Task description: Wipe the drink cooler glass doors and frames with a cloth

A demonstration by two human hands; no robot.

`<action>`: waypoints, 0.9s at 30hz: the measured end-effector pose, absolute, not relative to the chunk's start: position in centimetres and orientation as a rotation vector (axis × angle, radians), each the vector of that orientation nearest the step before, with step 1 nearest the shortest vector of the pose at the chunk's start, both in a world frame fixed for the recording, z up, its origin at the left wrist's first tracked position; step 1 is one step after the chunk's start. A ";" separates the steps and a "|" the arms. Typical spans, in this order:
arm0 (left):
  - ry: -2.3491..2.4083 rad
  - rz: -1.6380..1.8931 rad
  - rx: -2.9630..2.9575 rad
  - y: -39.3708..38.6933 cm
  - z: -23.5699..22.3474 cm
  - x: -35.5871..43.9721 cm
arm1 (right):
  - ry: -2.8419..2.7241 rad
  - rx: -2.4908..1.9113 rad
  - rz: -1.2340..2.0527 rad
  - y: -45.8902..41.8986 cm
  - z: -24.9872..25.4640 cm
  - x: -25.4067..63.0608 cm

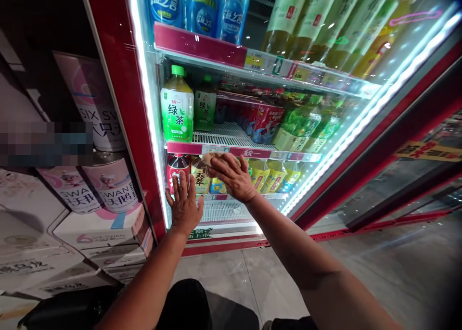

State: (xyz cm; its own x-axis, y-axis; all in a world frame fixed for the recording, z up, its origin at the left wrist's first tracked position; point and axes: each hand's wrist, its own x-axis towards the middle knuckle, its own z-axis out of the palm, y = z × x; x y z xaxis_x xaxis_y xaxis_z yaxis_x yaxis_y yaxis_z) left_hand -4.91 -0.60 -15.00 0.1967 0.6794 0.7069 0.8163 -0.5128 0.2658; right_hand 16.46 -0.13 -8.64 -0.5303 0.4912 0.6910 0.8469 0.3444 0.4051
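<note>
I face an open drinks cooler point(119, 80) with a red frame. My left hand point(185, 202) is raised with fingers stretched out and spread, in front of a dark red bottle point(177, 167) on a lower shelf. My right hand point(234, 176) lies over a beige cloth-like wad point(211, 159) at the edge of the wire shelf point(227, 137), fingers curved onto it. On that shelf stand two green tea bottles point(177, 106) at the left, with red-labelled bottles point(265, 120) and more green bottles point(306, 125) further right. Yellow bottles point(267, 176) fill the shelf below.
The cooler's glass door point(397, 94) stands swung open to the right. Stacked white cartons point(90, 238) and pink-printed tins point(111, 185) crowd the left. Blue bottles point(202, 7) and tall tea bottles point(325, 27) sit on the top shelf. Grey tiled floor point(361, 272) lies below.
</note>
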 end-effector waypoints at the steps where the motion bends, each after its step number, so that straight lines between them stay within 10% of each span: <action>1: -1.451 -1.213 -2.286 -0.6 -15.1 -4.9 | -2.117 -1.209 -1.040 -0.2 -8.7 16.9; 27: -1.398 -1.214 -2.206 0.3 -16.2 -4.6 | -1.883 -1.218 -1.091 -2.3 -10.3 24.0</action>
